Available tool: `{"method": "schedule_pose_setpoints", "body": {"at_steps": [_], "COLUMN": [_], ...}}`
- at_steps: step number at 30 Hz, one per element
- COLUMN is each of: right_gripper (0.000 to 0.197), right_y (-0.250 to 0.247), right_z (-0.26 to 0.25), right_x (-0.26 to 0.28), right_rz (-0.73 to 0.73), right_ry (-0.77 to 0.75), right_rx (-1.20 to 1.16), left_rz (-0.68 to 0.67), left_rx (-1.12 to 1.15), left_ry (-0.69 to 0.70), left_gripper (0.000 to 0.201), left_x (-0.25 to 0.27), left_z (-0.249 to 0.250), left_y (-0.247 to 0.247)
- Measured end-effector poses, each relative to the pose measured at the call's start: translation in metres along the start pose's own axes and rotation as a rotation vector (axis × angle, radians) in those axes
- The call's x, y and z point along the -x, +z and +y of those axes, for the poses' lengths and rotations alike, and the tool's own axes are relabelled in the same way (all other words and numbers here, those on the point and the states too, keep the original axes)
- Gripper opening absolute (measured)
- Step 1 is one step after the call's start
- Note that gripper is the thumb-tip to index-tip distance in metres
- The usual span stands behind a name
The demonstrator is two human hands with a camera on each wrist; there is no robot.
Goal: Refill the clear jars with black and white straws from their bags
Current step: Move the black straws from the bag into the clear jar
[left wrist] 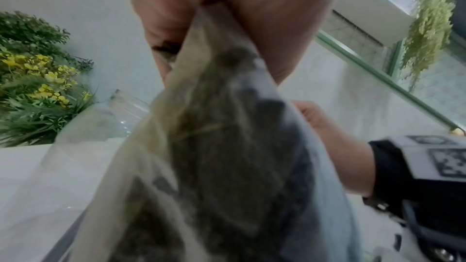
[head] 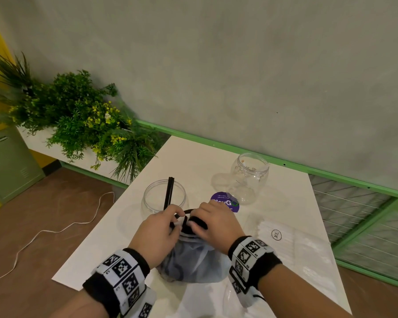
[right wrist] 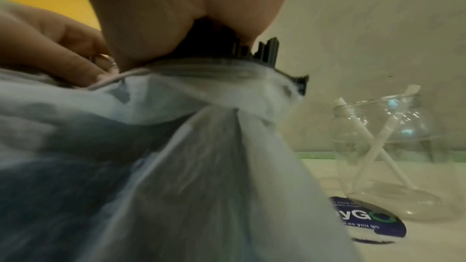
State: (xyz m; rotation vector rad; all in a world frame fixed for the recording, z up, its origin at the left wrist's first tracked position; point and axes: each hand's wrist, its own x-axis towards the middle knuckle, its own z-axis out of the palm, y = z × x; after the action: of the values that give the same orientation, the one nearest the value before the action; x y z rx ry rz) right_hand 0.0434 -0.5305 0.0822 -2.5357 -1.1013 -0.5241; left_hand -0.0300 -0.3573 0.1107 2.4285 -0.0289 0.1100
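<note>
A translucent plastic bag (head: 193, 260) of black straws (head: 197, 222) stands upright on the white table (head: 193, 157), just in front of me. My left hand (head: 161, 228) pinches the bag's mouth on the left. My right hand (head: 213, 223) grips the bundle of black straw tops (right wrist: 267, 51) sticking out of the bag (right wrist: 201, 166). Behind the hands stands a clear jar (head: 163, 198) holding two black straws (head: 169, 191). A second clear jar (head: 249, 177) at the back right holds two white straws (right wrist: 373, 146). A flat bag of white straws (head: 285, 244) lies to the right.
A round purple sticker (head: 224, 201) lies on the table between the jars. Green plants (head: 78, 120) fill a white planter at the left. A green rail (head: 239, 145) and wire mesh (head: 354, 214) run behind and right of the table. A white cord (head: 55, 230) trails on the floor.
</note>
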Motion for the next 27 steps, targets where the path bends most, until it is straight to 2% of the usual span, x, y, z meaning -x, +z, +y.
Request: {"method": "schedule_pose_setpoints", "body": {"at_steps": [3, 6, 9, 11, 14, 17, 18, 20, 23, 25, 27], "right_gripper": [0.02, 0.024, 0.02, 0.019, 0.039, 0.075, 0.08, 0.069, 0.043, 0.045, 0.049], "right_y": [0.001, -0.002, -0.014, -0.02, -0.018, -0.011, -0.009, -0.004, 0.002, 0.007, 0.01], "right_z": [0.006, 0.005, -0.003, -0.01, -0.015, -0.016, -0.016, -0.019, -0.021, -0.022, -0.024], "right_x": [-0.001, 0.004, 0.013, 0.026, 0.05, 0.061, 0.061, 0.059, 0.056, 0.057, 0.059], "right_rz": [0.07, 0.061, 0.203, 0.234, 0.059, -0.169, -0.203, -0.203, -0.163, -0.151, -0.132], "right_ry": [0.048, 0.04, -0.002, -0.108, -0.192, -0.072, -0.038, -0.024, -0.029, -0.005, 0.024], "right_rx": [-0.018, -0.008, -0.077, -0.123, -0.084, 0.05, 0.072, 0.096, 0.103, 0.074, 0.036], "left_rz": [0.033, -0.059, -0.221, -0.289, -0.32, -0.325, -0.334, -0.351, -0.363, -0.402, -0.404], "left_rx": [-0.009, -0.17, -0.305, -0.315, -0.263, -0.218, -0.209, -0.177, -0.154, -0.203, -0.274], "left_ry": [0.034, 0.033, 0.007, 0.033, 0.09, 0.121, 0.123, 0.123, 0.13, 0.118, 0.117], "left_gripper": [0.017, 0.006, 0.045, 0.049, 0.03, 0.011, 0.013, 0.021, 0.011, 0.034, 0.038], "left_x": [0.001, 0.004, 0.006, 0.005, 0.002, 0.0, 0.0, -0.001, 0.002, 0.006, 0.008], "left_z": [0.0, -0.003, -0.011, -0.013, -0.013, -0.009, -0.008, -0.008, -0.006, -0.007, -0.008], "left_y": [-0.001, -0.006, -0.013, -0.017, -0.017, -0.016, -0.016, -0.016, -0.018, -0.016, -0.014]}}
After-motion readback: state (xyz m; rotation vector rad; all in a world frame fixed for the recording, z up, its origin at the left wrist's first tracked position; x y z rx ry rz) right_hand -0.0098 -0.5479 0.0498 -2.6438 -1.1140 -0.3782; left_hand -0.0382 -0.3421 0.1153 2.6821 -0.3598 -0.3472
